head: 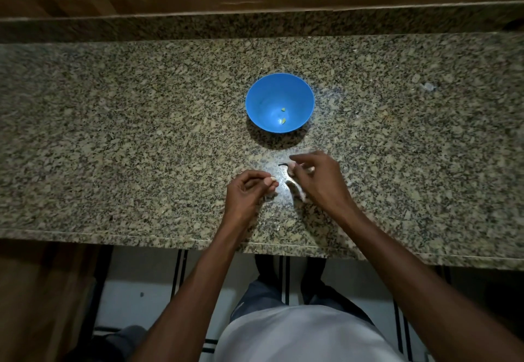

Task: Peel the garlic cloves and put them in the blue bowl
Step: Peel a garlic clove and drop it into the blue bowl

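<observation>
Head view — two hands over a granite counter (141, 135), near its front edge.
Left hand (248, 191) pinches a pale clove (272, 178); right hand (317, 176) curls over blurred garlic pieces (297, 191), its grip hard to make out. The bowl (280, 103) — two small bits inside — stands apart behind them.

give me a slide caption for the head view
Two hands, left hand and right hand, peel garlic on a granite counter before a blue bowl.

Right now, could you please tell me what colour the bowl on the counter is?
Blue; the bowl shows best in the head view.
</observation>
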`<state>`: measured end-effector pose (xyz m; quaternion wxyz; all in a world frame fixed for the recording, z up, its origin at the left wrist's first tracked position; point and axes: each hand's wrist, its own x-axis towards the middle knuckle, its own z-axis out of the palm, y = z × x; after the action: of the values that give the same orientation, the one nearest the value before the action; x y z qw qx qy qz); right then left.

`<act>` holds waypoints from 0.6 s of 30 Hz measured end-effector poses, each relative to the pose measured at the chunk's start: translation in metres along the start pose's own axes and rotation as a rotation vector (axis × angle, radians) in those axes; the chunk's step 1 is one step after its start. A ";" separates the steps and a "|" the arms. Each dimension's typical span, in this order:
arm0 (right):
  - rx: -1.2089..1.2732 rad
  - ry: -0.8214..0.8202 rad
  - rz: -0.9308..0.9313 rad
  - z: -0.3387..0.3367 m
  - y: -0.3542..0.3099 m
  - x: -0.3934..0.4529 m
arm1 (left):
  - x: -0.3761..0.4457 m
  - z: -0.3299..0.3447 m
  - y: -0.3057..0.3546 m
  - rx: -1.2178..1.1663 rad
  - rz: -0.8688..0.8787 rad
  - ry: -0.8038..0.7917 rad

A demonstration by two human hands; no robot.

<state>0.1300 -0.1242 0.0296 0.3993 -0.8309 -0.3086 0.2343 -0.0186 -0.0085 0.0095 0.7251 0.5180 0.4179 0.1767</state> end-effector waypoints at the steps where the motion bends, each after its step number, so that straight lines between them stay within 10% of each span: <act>1: 0.147 -0.075 0.121 -0.002 -0.005 -0.004 | -0.001 0.001 0.000 0.036 0.029 -0.008; 9: 0.910 -0.257 0.627 -0.005 0.002 -0.012 | 0.004 0.012 -0.005 0.305 0.251 -0.102; 18: -0.126 -0.043 0.009 0.005 0.023 -0.012 | 0.017 0.001 -0.024 0.606 0.239 -0.007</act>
<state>0.1263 -0.1412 0.0102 0.3385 -0.8504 -0.3278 0.2341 -0.0126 -0.0073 -0.0193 0.5134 0.7563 0.3852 0.1263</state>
